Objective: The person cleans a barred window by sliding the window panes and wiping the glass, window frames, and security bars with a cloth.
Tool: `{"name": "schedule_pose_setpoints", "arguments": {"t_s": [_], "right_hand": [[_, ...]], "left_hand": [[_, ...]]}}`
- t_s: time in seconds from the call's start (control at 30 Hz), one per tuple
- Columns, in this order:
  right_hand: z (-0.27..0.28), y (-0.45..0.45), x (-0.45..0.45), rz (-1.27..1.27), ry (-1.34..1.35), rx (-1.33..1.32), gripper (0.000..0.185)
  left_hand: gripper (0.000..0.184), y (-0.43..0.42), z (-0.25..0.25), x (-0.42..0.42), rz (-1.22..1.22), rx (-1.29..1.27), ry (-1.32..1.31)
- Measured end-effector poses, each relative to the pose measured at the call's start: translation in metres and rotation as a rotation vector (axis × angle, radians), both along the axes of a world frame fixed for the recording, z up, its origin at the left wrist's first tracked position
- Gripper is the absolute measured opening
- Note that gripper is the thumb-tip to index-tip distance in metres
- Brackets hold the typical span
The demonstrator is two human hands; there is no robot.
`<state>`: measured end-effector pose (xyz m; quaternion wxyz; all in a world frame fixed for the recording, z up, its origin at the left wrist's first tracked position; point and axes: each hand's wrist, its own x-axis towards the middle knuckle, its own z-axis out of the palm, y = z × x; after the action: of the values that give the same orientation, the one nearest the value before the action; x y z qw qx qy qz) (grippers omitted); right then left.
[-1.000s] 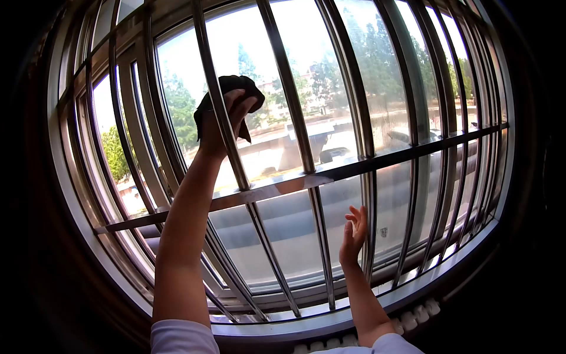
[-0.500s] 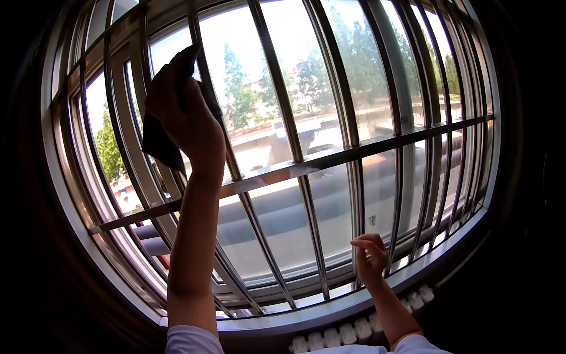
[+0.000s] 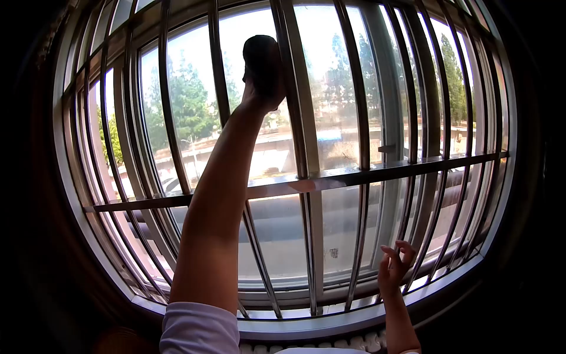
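My left hand (image 3: 262, 79) is raised high between two metal bars, closed on a dark cloth (image 3: 260, 52) at the upper part of the window glass (image 3: 188, 100). The cloth and the hand look dark against the bright light, so the fingers barely show. Low on the right, my right hand (image 3: 396, 266) is held up in front of the bars with its fingers apart and slightly curled. Nothing is in it.
Vertical metal bars (image 3: 359, 88) cross the whole window, with a flat horizontal crossbar (image 3: 342, 176) at mid height. Below runs the sill (image 3: 348, 319), and under it a white radiator (image 3: 357, 343). Trees and a road show outside.
My left hand has moved right and up with the cloth, after passing left over the bars half a second ago. My right hand is lower and further right. The view has shifted.
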<state>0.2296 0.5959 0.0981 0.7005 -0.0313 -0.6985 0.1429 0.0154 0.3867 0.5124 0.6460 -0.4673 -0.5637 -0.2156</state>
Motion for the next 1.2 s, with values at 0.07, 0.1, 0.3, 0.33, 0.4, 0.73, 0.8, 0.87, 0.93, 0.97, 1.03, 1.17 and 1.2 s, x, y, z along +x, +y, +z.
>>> {"name": "schedule_pose_setpoints", "arguments": {"t_s": [0.07, 0.1, 0.3, 0.33, 0.4, 0.73, 0.8, 0.87, 0.93, 0.97, 1.03, 1.17, 1.2], "right_hand": [[-0.007, 0.005, -0.01, 0.06, -0.034, 0.016, 0.024], [-0.012, 0.007, -0.016, 0.11, -0.066, 0.035, 0.024], [-0.049, -0.004, -0.034, 0.295, -0.21, -0.033, 0.025], [-0.058, -0.004, -0.038, 0.363, -0.196, -0.067, 0.025], [-0.072, -0.008, -0.047, 0.432, -0.181, -0.1, 0.025], [-0.099, -0.04, -0.065, 0.744, 0.011, -0.384, 0.034], [-0.105, -0.037, -0.068, 0.778, 0.006, -0.389, 0.034], [-0.118, -0.033, -0.07, 0.798, -0.005, -0.409, 0.034], [-0.129, -0.027, -0.073, 0.905, -0.018, -0.441, 0.032], [-0.129, -0.025, -0.074, 0.905, -0.02, -0.433, 0.032], [-0.131, -0.027, -0.075, 0.95, -0.022, -0.495, 0.031], [-0.125, -0.031, -0.07, 1.012, -0.047, -0.59, 0.027], [-0.129, -0.031, -0.072, 0.987, -0.036, -0.582, 0.026]], "left_hand": [[0.02, -0.007, 0.033, 0.015, 0.201, 0.048, 0.407], [0.02, -0.008, 0.048, 0.014, 0.332, 0.044, 0.325], [0.021, 0.004, 0.025, -0.013, -0.026, -0.031, 0.035], [0.023, 0.004, 0.012, 0.001, -0.015, -0.045, -0.063], [0.024, 0.008, -0.018, -0.025, -0.103, -0.027, -0.022], [0.035, -0.039, -0.131, 0.052, 0.03, -0.219, -0.614], [0.036, -0.036, -0.14, 0.081, -0.044, 0.063, -0.188], [0.051, -0.047, -0.164, 0.121, 0.088, 0.204, 0.047], [0.052, -0.047, -0.232, 0.143, -0.06, 0.386, -0.253], [0.047, -0.041, -0.274, 0.146, -0.131, 0.446, -0.372], [0.044, -0.028, -0.354, 0.132, -0.013, 0.417, -0.517], [0.036, 0.004, -0.384, 0.047, -0.055, 0.445, -0.394], [0.03, 0.002, -0.337, 0.059, 0.032, 0.389, -0.247]]}}
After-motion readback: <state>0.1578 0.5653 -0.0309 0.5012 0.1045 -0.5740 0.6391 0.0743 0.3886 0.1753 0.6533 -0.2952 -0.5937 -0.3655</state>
